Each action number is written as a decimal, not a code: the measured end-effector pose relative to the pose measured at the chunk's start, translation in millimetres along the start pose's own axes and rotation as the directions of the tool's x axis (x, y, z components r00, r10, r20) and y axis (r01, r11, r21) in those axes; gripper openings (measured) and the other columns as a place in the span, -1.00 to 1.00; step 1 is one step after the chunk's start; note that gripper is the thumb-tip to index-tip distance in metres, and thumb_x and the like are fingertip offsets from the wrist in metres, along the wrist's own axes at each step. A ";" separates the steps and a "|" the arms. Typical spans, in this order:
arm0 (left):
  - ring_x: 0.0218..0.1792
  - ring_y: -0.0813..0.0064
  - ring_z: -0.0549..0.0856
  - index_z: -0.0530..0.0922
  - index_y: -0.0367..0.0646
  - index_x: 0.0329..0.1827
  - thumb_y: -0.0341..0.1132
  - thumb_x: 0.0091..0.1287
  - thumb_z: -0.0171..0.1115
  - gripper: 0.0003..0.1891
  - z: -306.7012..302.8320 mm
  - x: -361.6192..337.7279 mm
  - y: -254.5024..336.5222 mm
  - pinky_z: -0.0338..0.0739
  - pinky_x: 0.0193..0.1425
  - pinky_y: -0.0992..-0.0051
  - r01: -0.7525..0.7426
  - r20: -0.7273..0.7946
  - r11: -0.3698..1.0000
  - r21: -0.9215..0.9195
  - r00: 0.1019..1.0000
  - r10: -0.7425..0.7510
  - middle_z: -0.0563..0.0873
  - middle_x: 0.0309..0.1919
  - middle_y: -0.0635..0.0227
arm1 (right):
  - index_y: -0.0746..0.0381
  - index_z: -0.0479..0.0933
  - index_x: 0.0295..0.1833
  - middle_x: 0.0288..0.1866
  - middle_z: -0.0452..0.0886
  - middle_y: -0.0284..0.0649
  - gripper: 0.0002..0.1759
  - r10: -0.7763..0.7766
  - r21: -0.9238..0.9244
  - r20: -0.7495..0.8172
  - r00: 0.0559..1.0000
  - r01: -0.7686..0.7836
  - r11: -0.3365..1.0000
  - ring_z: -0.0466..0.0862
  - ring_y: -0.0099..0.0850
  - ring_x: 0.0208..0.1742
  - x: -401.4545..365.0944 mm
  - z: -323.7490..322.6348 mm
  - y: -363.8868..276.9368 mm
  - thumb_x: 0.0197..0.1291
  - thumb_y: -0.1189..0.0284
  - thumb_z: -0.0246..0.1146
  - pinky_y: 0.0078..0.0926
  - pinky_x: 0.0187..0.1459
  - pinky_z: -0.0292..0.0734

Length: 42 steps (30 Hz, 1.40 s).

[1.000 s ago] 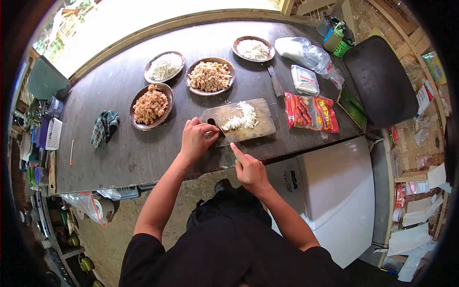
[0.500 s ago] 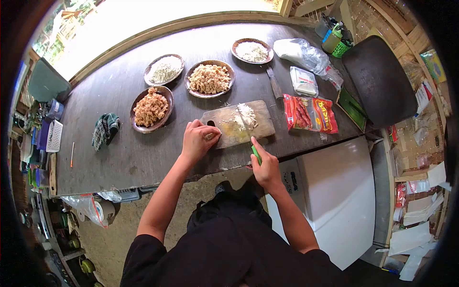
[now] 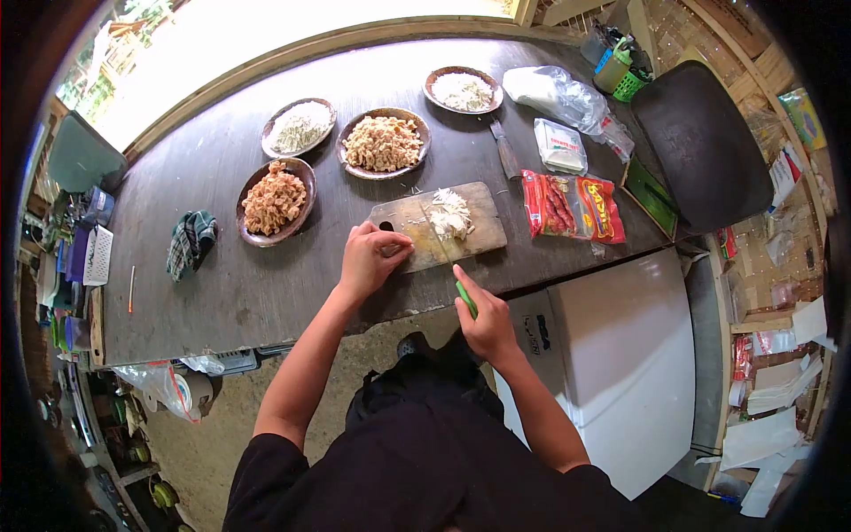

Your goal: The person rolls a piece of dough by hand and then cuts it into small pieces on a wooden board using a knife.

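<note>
On the wooden cutting board (image 3: 486, 232) lies a small heap of finely chopped white pieces (image 3: 450, 215). My right hand (image 3: 487, 326) is closed round the green handle of a knife (image 3: 466, 299); its thin blade lies across the board along the heap's left side. My left hand (image 3: 376, 260) rests at the board's left end, fingers curled and pinched together, and whatever they hold is hidden. Beyond the board stand a bowl of light brown crumbly pieces (image 3: 383, 146), a bowl of darker brown pieces (image 3: 274, 200) and two bowls of white shreds (image 3: 300, 129) (image 3: 463, 92).
Right of the board lie a red food packet (image 3: 574, 208), a white packet (image 3: 560, 146), a plastic bag (image 3: 558, 96) and a dark flat-bladed tool (image 3: 505, 151). A checked cloth (image 3: 191, 244) is at the left. A white appliance (image 3: 625, 355) stands below the table's edge.
The knife has moved left from over the chopped heap to its left side, and my right hand has shifted left and slightly nearer. My left hand stays at the board's end.
</note>
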<state>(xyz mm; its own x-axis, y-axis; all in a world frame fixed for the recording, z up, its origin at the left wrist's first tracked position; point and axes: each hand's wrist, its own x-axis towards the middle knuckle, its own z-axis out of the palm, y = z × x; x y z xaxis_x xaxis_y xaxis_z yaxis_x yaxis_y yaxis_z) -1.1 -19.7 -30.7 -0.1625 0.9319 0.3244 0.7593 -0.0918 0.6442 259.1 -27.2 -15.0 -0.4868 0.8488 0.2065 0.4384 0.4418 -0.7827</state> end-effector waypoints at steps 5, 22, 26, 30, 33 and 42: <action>-0.20 0.43 0.64 0.87 0.09 -0.27 -0.19 0.19 0.57 -0.90 8.2 10.3 6.9 0.47 0.05 0.38 -0.130 -0.031 0.985 0.114 0.991 0.134 0.88 -0.26 0.59 | -0.05 0.42 0.60 -0.24 0.67 0.09 -0.35 0.012 -0.019 0.016 1.000 -0.012 1.000 0.69 0.12 -0.19 -3.5 7.0 1.0 0.40 0.44 0.22 0.00 -0.13 0.59; -0.18 0.48 0.59 0.85 0.11 -0.30 -0.21 0.14 0.57 -0.90 6.1 11.8 1.8 0.46 0.02 0.42 -0.290 -0.015 0.921 0.260 0.952 0.304 0.88 -0.22 0.66 | 0.15 0.49 0.54 -0.41 0.49 -0.10 -0.41 -0.081 -0.233 0.052 0.995 0.091 0.968 0.63 -0.10 -0.42 -19.3 4.3 -10.0 0.39 0.50 0.26 -0.14 -0.35 0.57; -0.17 0.47 0.61 0.86 0.11 -0.27 -0.21 0.12 0.57 -0.87 8.1 12.5 -0.4 0.46 0.03 0.42 -0.246 -0.011 0.941 0.232 0.967 0.256 0.89 -0.23 0.62 | 0.18 0.48 0.54 -0.42 0.49 -0.10 -0.42 -0.105 -0.210 0.058 0.993 0.115 0.971 0.62 -0.10 -0.44 -15.6 7.2 -7.8 0.40 0.50 0.24 -0.13 -0.35 0.57; -0.17 0.46 0.62 0.86 0.11 -0.26 -0.21 0.13 0.57 -0.87 5.9 13.1 -0.6 0.46 0.05 0.41 -0.237 0.011 0.950 0.205 0.971 0.240 0.89 -0.24 0.61 | 0.20 0.48 0.53 -0.40 0.51 -0.08 -0.43 -0.105 -0.199 0.045 0.993 0.112 0.974 0.62 -0.06 -0.44 -12.4 13.8 -2.7 0.42 0.49 0.22 -0.10 -0.34 0.58; -0.16 0.45 0.62 0.86 0.12 -0.25 -0.21 0.15 0.56 -0.87 4.7 14.3 1.5 0.46 0.06 0.40 -0.232 0.020 0.951 0.203 0.972 0.233 0.88 -0.23 0.61 | 0.18 0.49 0.53 -0.39 0.53 -0.08 -0.44 -0.081 -0.203 0.044 0.996 0.088 0.975 0.64 -0.04 -0.42 -4.4 17.0 -2.8 0.43 0.49 0.22 -0.09 -0.33 0.59; -0.13 0.42 0.63 0.87 0.09 -0.24 -0.22 0.17 0.55 -0.87 5.1 14.8 1.3 0.48 0.09 0.38 -0.253 0.038 0.943 0.218 0.967 0.251 0.88 -0.22 0.59 | 0.09 0.52 0.51 -0.37 0.54 -0.07 -0.44 -0.029 -0.203 0.017 0.999 0.032 0.979 0.64 0.02 -0.36 -10.1 4.4 -12.0 0.39 0.49 0.25 -0.04 -0.29 0.57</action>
<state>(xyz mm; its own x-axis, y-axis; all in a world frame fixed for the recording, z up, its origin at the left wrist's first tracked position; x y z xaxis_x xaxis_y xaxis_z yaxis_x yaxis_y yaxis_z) 0.7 -4.2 -28.6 0.0568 0.8916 0.4492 0.8941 -0.2457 0.3745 255.4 -42.3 -10.3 -0.5123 0.8305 0.2188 0.5667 0.5183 -0.6405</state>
